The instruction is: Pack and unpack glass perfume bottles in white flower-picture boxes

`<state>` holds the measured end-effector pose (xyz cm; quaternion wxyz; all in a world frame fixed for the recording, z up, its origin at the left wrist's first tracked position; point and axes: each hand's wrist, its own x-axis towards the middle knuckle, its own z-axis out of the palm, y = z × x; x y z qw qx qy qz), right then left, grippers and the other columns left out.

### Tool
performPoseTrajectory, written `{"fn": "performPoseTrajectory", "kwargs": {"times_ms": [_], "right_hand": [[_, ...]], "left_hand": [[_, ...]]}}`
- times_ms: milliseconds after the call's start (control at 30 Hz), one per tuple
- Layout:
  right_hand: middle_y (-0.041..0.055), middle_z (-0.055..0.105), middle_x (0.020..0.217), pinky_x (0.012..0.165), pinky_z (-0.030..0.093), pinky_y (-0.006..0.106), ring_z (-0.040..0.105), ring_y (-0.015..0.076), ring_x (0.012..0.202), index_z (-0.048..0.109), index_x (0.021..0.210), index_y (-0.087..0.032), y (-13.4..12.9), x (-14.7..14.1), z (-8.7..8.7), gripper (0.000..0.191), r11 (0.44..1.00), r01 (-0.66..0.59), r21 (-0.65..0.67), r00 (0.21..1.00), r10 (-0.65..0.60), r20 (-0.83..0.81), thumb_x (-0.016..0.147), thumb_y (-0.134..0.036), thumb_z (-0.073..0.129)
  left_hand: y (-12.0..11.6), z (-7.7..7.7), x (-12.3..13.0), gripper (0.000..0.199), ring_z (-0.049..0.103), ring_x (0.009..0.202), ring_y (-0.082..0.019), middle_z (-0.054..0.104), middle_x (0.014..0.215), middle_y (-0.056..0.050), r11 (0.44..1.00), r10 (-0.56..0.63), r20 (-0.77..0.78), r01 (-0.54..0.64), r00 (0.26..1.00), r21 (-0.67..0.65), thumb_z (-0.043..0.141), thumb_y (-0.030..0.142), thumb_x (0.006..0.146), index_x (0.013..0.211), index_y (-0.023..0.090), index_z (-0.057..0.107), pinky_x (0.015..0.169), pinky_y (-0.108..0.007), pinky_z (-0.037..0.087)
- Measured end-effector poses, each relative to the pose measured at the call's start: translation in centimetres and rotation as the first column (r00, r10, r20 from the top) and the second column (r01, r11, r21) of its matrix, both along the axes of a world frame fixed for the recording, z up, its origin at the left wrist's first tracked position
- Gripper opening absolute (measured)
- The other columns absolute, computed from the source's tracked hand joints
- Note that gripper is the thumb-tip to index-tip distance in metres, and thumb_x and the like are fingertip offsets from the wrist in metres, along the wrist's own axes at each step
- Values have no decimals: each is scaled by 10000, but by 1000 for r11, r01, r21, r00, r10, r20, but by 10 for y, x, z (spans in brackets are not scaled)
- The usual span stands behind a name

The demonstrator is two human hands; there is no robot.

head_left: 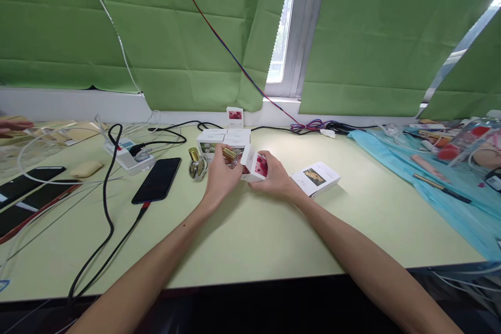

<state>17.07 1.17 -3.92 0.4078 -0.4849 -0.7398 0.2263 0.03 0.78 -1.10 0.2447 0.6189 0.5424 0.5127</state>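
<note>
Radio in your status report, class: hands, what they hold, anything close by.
Right hand gripping open white box. Left hand holding gold-capped bottle beside raised flap. Nearby: second bottle left, flat box by right wrist.

bottle (198, 168): clear glass-like, shiny gold cap | box (319, 178): smooth white card | phone (157, 180): glossy black

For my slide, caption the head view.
Left hand holding a gold-capped bottle beside an open white box in the right hand.
</note>
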Motion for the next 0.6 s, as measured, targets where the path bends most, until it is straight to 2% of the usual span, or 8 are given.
{"fn": "performPoseTrajectory", "kwargs": {"times_ms": [300,600], "right_hand": [[47,655,1099,775,513,366,608,221,919,493,1222,-236,0,1,1,681,999,-33,-36,999,34,14,618,-342,790],[57,645,1112,778,492,356,590,219,920,503,1243,-228,0,1,4,707,998,-28,-55,996,32,79,606,-329,793]], "left_hand": [[8,-7,-5,309,607,640,-152,654,840,4,997,17,-45,-20,999,-70,661,308,759,971,255,443,522,-234,418],[5,1,-2,335,515,395,-120,623,709,42,970,14,18,-9,1000,-242,689,216,700,906,259,429,357,-233,345]]}}
